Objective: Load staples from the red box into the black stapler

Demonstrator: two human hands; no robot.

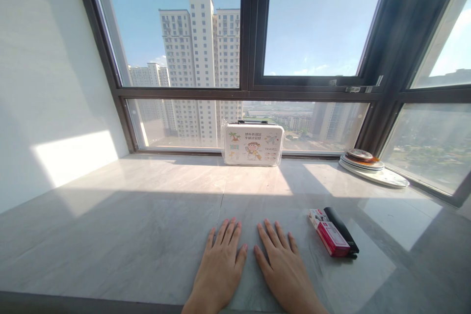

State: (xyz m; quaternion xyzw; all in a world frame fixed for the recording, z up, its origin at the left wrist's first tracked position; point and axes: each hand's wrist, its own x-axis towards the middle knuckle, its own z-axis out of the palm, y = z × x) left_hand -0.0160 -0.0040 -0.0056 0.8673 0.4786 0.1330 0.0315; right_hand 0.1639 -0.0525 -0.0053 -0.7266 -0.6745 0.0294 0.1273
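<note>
My left hand (221, 264) lies flat on the marble-patterned sill (121, 245), palm down with the fingers spread. Beside it, my right hand (280, 264) rests the same way, and a small gap separates the two thumbs. Neither hand holds anything. To the right of my right hand, a small red and white box (334, 240) lies against a long black object (341, 228) that looks like a stapler. The box partly hides that black object.
A white case (253, 146) with cartoon prints and a dark handle stands upright against the window. Stacked plates (362, 161) sit in the far right corner, on a larger flat plate or board (395, 178). A white wall (47, 108) bounds the left side.
</note>
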